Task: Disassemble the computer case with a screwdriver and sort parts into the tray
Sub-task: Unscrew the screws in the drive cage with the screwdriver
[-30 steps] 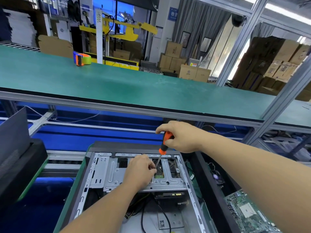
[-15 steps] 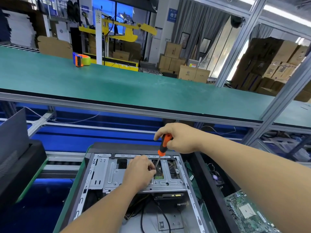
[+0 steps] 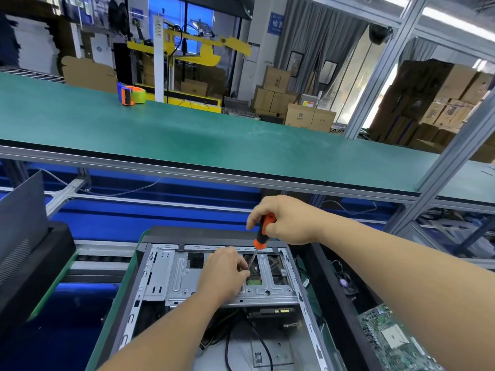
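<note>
hands barely shifted | right hand [image 3: 288, 222] grips screwdriver [image 3: 261, 234] | left hand [image 3: 223, 274] pinches its shaft

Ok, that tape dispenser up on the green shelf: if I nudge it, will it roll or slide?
The tape dispenser probably slides rather than rolls: it seems to rest on its orange frame, with the roll beside it. It looks light, mostly plastic, so a nudge on the smooth green shelf could tip it.

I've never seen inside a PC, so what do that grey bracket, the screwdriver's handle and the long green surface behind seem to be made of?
The bracket looks like bare sheet steel: dull silver, stamped slots and folded edges. The screwdriver handle, gripped by the right hand, looks like moulded plastic or rubber, orange and black. The green surface looks like a matte rubbery mat, faintly scuffed; its exact material is unclear.
</note>
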